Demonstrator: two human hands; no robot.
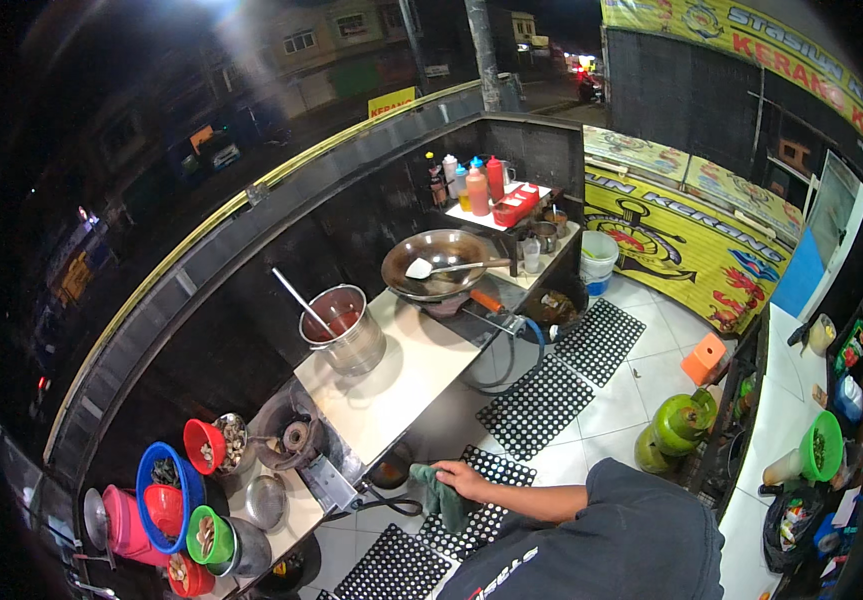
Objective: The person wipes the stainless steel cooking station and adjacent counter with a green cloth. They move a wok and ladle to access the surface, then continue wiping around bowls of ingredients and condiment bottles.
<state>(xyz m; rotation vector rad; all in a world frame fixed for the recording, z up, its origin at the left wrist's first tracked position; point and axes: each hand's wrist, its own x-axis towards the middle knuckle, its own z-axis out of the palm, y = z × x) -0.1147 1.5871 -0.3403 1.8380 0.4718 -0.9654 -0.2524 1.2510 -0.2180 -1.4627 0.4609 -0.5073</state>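
Observation:
My right hand (pixel 459 480) grips a dark green cloth (pixel 442 501), which hangs down over the black perforated floor mats (pixel 532 405). It is close to the front edge of the cooking counter (pixel 409 356). My left hand is out of view. On the counter ahead stands a tall metal pot (pixel 352 341) with reddish contents and a long metal handle leaning out. A gas burner (pixel 295 436) sits left of the pot. To its right, a large wok (pixel 416 247) rests on another burner, with a spatula (pixel 461 266) lying across it.
Bowls of shellfish (pixel 232 442), a blue basin (pixel 146 472) and a round metal strainer (pixel 266 501) crowd the counter's left end. Sauce bottles (pixel 476 187) stand on a raised shelf. Green gas cylinders (pixel 679 424) and an orange stool (pixel 704 358) occupy the floor at right, beside a white-tiled counter (pixel 746 480).

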